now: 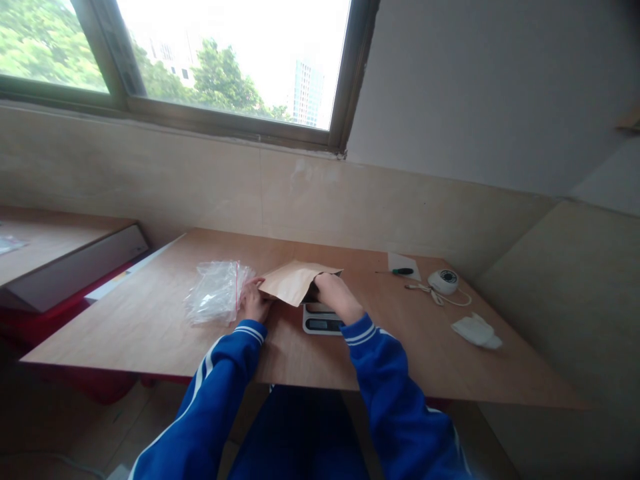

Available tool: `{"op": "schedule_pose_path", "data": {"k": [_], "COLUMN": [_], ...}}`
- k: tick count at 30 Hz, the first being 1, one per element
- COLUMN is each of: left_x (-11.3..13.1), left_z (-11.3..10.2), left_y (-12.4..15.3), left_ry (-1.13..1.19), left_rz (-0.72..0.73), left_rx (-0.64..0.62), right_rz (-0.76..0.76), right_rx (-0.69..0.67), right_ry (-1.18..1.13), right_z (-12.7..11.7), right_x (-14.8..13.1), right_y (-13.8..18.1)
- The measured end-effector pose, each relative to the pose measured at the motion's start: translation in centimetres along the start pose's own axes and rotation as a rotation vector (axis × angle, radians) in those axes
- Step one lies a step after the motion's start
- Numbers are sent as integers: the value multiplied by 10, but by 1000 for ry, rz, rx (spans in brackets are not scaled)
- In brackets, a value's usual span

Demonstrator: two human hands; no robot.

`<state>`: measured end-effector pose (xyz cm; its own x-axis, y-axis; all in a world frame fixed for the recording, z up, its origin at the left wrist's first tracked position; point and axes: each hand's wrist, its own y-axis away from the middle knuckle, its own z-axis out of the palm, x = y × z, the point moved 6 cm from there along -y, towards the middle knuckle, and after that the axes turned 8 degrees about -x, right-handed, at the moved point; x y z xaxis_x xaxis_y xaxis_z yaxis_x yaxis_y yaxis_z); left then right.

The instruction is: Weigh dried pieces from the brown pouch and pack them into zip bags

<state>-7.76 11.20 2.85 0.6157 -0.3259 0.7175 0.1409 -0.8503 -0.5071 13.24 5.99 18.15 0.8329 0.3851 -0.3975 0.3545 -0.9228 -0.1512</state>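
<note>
A brown kraft paper bag (293,281) lies tilted over a small white digital scale (321,325), its mouth gaping toward the right. My left hand (255,301) is closed on the bag's left edge, thumb and fingers pinching the paper. My right hand (336,293) reaches into the dark mouth of the bag. Its fingers are hidden inside, so whether they hold anything does not show. The scale's display and front edge show below the bag; the rest is covered. Just left of my left hand lie clear plastic zip bags (215,293).
On the right of the wooden table (400,347) lie a screwdriver (403,271) on white paper, a white dome camera (443,281) with its cable, and a crumpled white wrapper (477,331). Behind stands a tiled wall (225,180) under a window. Another table (60,243) is at left.
</note>
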Motion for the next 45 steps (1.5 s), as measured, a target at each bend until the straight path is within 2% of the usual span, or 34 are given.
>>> {"op": "schedule_pose_path", "data": {"k": [2, 4, 7, 10, 12, 16, 18, 21, 25, 31, 36, 41, 45], "left_x": [0, -1, -3, -3, -3, -5, -6, -8, -8, -7, -9, -7, -7], "left_z": [0, 0, 0, 0, 0, -1, -1, -2, -3, -3, -2, -3, -3], "left_y": [0, 1, 1, 2, 2, 3, 3, 2, 1, 2, 3, 5, 3], "left_ry": [1, 6, 21, 29, 28, 34, 54, 82, 100, 94, 54, 7, -1], "left_rz": [-6, -20, -39, -36, -37, -64, -82, -116, -153, -178, -205, -224, -234], "left_rx": [2, 5, 15, 27, 27, 22, 24, 38, 49, 58, 70, 86, 41], "right_rz": [-38, -96, -144, -57, 30, 110, 88, 49, 74, 86, 72, 105, 185], "right_rx": [-48, -20, 181, 438, 503, 406, 357, 270, 171, 164, 179, 378, 571], "right_ry": [5, -69, -260, -424, -514, -566, -445, -136, 170, 222, 131, 11, -225], "right_z": [-8, -23, -52, -66, -56, -9, 13, 39, 61, 70, 59, 38, 45], "right_x": [-6, -11, -7, 15, 34, 55, 54, 45, 41, 44, 40, 56, 104], "right_y": [5, 14, 34, 59, 71, 70, 62, 48, 38, 51, 59, 67, 86]}}
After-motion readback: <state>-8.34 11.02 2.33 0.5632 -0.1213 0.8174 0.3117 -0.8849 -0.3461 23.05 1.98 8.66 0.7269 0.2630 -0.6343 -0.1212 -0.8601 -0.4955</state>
